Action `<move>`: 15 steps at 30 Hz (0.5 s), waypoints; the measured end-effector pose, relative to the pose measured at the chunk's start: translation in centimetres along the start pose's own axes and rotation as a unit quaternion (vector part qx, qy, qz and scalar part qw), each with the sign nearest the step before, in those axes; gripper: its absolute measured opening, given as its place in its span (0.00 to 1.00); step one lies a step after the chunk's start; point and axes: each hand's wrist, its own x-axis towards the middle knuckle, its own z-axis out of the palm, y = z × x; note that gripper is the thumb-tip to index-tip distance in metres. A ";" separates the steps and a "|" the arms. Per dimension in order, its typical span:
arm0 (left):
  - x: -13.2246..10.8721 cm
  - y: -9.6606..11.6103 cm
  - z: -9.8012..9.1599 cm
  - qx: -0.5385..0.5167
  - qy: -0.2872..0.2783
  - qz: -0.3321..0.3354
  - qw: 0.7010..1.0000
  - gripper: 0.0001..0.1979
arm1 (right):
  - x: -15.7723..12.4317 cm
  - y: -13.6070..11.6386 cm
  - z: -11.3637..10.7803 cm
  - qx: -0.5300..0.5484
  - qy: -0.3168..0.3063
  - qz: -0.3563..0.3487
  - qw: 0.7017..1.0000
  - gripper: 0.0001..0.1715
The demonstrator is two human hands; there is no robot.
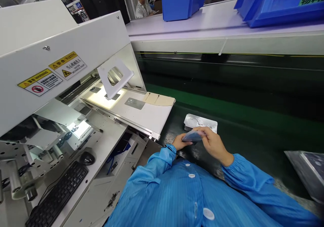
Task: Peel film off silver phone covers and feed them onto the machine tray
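In the head view, a thin panel with a bluish, translucent film-like face (191,136) is held between my two hands, tilted in front of my body. My left hand (180,142) is closed on its left edge, fingers curled beneath it. From the right, my right hand (213,144) pinches the panel's far corner between thumb and fingers. Just beyond my hands lies a stack of silvery, round-cornered plates (198,121) on the dark green surface (243,132); my right fingers partly cover its near side. Whether my hand touches the stack I cannot tell.
A white machine (101,34) stands at left, with a conveyor belt (152,117) carrying flat grey plates (135,103). Below are a black keyboard (59,195) and a mouse (87,158). Blue bins (176,2) sit on the shelf behind. A flat grey object (307,169) lies right.
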 end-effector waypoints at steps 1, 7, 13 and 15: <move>0.1 0.0 0.0 -0.001 0.002 -0.003 1.000 0.23 | 0.1 0.2 -0.1 0.005 -0.007 0.033 0.999 0.11; 0.6 0.0 0.2 -0.006 0.001 -0.010 1.000 0.24 | 0.8 1.4 0.5 -0.008 -0.091 0.056 0.994 0.09; 0.5 0.0 0.4 -0.013 0.006 -0.006 1.000 0.29 | 0.7 1.3 0.9 -0.026 -0.083 0.027 0.996 0.13; 0.3 0.0 0.3 -0.014 0.012 -0.004 1.000 0.30 | 0.7 1.2 0.7 -0.027 -0.074 0.010 0.997 0.13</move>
